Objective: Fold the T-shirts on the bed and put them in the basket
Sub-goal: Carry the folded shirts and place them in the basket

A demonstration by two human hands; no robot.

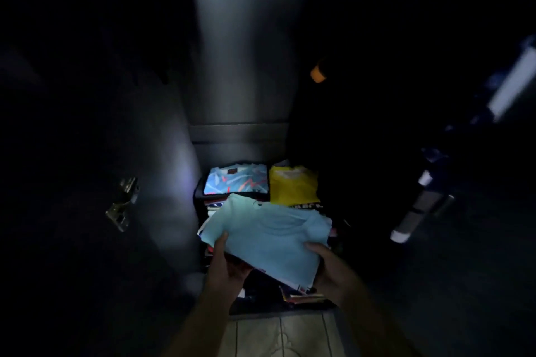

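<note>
I hold the folded light-blue T-shirt [266,238] flat, over the basket [200,197]. My left hand [224,265] takes the near left edge, thumb on top and fingers curled beneath; my right hand [324,266] grips the near right corner the same way. A grip at both sides keeps the fold from sagging or opening as it goes down.

Basket contents: a patterned blue shirt [235,180] at back left and a yellow shirt [293,185] at back right, both folded and lying flat. Stacks of other folded garments show as coloured edges under the shirt I hold. Judgement: basket is nearly full, and this shirt goes on top of the front stack.

Poorly seen: the room is very dark. The basket's rim is only a dark line at the left; its front and right walls are lost in shadow. My fingers under the shirt are hidden. A metal hinge [121,203] at left suggests, perhaps, an open cupboard door. The bed is not in view.
</note>
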